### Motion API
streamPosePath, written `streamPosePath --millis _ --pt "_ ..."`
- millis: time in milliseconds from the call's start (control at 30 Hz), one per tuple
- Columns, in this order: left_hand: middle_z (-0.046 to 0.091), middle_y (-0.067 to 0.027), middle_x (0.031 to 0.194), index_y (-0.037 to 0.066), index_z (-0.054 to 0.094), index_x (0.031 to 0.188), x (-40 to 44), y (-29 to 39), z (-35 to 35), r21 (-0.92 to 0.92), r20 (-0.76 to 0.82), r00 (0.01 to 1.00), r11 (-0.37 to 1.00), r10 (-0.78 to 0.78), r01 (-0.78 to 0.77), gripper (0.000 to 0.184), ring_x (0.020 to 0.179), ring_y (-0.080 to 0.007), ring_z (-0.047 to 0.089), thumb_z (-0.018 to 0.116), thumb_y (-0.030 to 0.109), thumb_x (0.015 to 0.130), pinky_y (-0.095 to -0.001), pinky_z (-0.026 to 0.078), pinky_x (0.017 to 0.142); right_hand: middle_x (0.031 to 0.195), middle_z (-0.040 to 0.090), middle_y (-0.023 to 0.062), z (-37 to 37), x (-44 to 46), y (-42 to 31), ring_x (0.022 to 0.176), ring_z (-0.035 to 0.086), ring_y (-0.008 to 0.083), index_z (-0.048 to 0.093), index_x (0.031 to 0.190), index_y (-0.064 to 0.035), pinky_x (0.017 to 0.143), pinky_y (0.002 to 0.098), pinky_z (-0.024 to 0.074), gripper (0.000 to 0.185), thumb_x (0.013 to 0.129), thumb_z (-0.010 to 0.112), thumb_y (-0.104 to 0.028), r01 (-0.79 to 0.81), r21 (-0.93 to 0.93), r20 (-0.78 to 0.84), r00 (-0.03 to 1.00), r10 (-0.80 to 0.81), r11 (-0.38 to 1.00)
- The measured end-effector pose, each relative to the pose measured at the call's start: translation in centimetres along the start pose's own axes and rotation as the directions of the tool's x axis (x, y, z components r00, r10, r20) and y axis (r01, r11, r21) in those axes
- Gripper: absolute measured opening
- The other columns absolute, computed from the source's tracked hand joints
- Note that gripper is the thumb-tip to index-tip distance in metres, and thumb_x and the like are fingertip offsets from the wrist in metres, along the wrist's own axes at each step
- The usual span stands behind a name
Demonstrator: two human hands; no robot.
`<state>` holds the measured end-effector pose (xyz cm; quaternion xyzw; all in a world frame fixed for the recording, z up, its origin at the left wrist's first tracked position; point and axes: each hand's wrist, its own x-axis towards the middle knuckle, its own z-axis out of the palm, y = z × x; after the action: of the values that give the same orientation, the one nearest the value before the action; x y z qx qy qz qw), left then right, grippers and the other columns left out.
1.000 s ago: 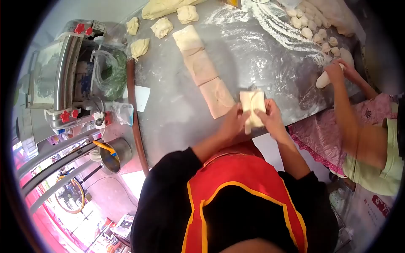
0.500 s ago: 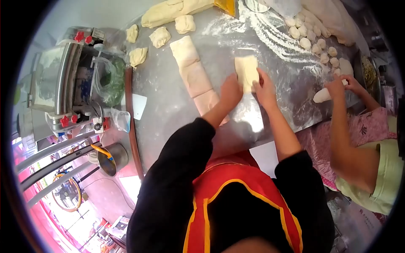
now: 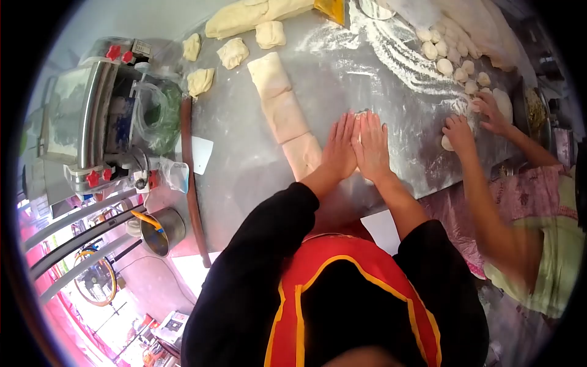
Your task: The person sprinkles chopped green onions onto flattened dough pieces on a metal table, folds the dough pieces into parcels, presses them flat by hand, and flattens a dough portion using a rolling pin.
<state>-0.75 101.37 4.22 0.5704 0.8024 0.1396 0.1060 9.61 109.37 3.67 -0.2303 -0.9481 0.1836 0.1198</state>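
Observation:
My left hand (image 3: 340,148) and my right hand (image 3: 372,147) lie flat side by side on the metal table (image 3: 232,134), fingers stretched forward and thumbs close together. Under them is the piece of dough, almost wholly hidden; only a pale bit of dough (image 3: 361,114) shows at the fingertips. Left of my hands runs a row of flattened dough pieces (image 3: 286,116), its near end partly behind my left wrist. Farther off sit several dough lumps (image 3: 233,54) and a long dough log (image 3: 257,16).
On the right a co-worker's hands (image 3: 460,133) handle white dough, near several small dough balls (image 3: 444,66). Flour (image 3: 391,55) streaks the far table. A roller machine (image 3: 92,110) stands at left, beyond a brown rod (image 3: 187,177) along the table edge; a metal pot (image 3: 171,226) is below.
My hands have gone from holding the dough strip by its sides to lying flat over it. The co-worker's hands have moved apart, one reaching toward the dough balls.

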Motion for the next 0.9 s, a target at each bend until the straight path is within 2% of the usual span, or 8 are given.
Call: streamPosePath --millis 400,500,533,567,633,733,833,900 --pt "0.032 -0.0238 0.147 -0.007 0.036 0.138 -5.9 0.7 0.1 -0.2 -0.18 0.978 0.969 0.107 -0.143 0.059 0.137 -0.0357 0.029 0.049 0.02 0.087 -0.0458 0.022 0.113 0.15 0.025 0.0229 -2.0 -4.7 -2.8 0.141 0.023 0.0344 0.028 0.145 0.0004 0.112 0.0561 0.0162 0.068 0.091 0.05 -0.035 0.001 -0.033 0.069 0.998 0.001 0.999" --pt "0.043 -0.02 0.141 -0.002 0.048 0.13 -3.9 -0.6 -1.9 -0.203 0.071 0.991 0.975 0.109 -0.093 0.05 0.132 -0.0328 0.038 0.054 0.02 0.085 -0.0455 0.029 0.109 0.149 0.028 0.0228 -4.0 -3.9 -1.6 0.139 0.028 0.0324 0.031 0.143 0.0005 0.11 0.0525 0.0225 0.065 0.09 0.054 -0.029 0.006 0.043 0.155 0.988 -0.013 0.999" --pt "0.056 -0.0175 0.126 0.003 0.056 0.12 -3.0 -2.2 -1.1 -0.235 -0.053 0.983 0.955 0.174 -0.182 0.039 0.119 -0.0325 0.051 0.056 0.021 0.086 -0.043 0.04 0.099 0.14 0.041 0.0231 -3.3 -3.0 -0.5 0.13 0.041 0.0332 0.041 0.137 0.0001 0.104 0.0452 0.0337 0.056 0.088 0.058 -0.02 0.04 0.098 -0.093 0.995 -0.031 0.994" --pt "0.058 -0.0175 0.12 0.003 0.058 0.115 -2.1 -2.3 -1.8 -0.366 -0.071 0.997 0.931 -0.024 -0.003 0.034 0.114 -0.0333 0.054 0.057 0.02 0.085 -0.0425 0.042 0.095 0.126 0.053 0.0226 -5.8 -0.4 -1.1 0.114 0.054 0.0328 0.05 0.128 0.0007 0.092 0.0391 0.0435 0.048 0.085 0.063 -0.016 -0.276 0.374 0.084 0.961 0.265 0.885" --pt "0.063 -0.0176 0.109 0.003 0.063 0.104 0.7 -2.0 -4.0 -0.6 -0.047 0.913 0.742 -0.406 0.299 0.026 0.104 -0.0347 0.059 0.059 0.02 0.084 -0.0415 0.047 0.087 0.103 0.062 0.0154 -2.3 1.6 2.6 0.09 0.059 0.0228 0.053 0.12 0.002 0.076 0.0313 0.0478 0.038 0.086 0.061 -0.012 -0.292 0.482 -0.103 0.918 0.384 0.826" --pt "0.065 -0.0186 0.101 0.001 0.063 0.104 4.0 -2.9 -3.0 -0.644 0.16 0.845 0.595 -0.511 0.482 0.028 0.098 -0.0356 0.06 0.06 0.02 0.083 -0.0414 0.048 0.082 0.099 0.062 0.0139 -3.4 6.5 1.6 0.086 0.059 0.0192 0.054 0.118 0.0033 0.073 0.0324 0.0474 0.036 0.085 0.062 -0.011 -0.658 0.509 0.303 0.741 0.6 0.555" --pt "0.066 -0.0174 0.099 0.002 0.062 0.108 5.3 -4.0 -2.5 -0.695 0.434 0.836 0.466 -0.335 0.547 0.032 0.101 -0.0341 0.059 0.062 0.021 0.081 -0.0417 0.047 0.084 0.103 0.061 0.0162 -3.6 7.0 2.3 0.089 0.06 0.0201 0.055 0.117 0.0031 0.072 0.0319 0.048 0.036 0.083 0.063 -0.009 -0.685 0.577 0.512 0.728 0.456 0.445" --pt "0.066 -0.0168 0.102 0.004 0.06 0.114 3.4 -3.0 -3.7 -0.611 0.103 0.962 0.748 -0.252 0.26 0.035 0.104 -0.0326 0.059 0.06 0.018 0.082 -0.0417 0.046 0.086 0.111 0.059 0.0198 -4.9 4.5 0.9 0.103 0.057 0.0286 0.059 0.114 0.001 0.086 0.0357 0.046 0.035 0.081 0.065 -0.01 -0.441 0.43 0.213 0.897 0.386 0.788"
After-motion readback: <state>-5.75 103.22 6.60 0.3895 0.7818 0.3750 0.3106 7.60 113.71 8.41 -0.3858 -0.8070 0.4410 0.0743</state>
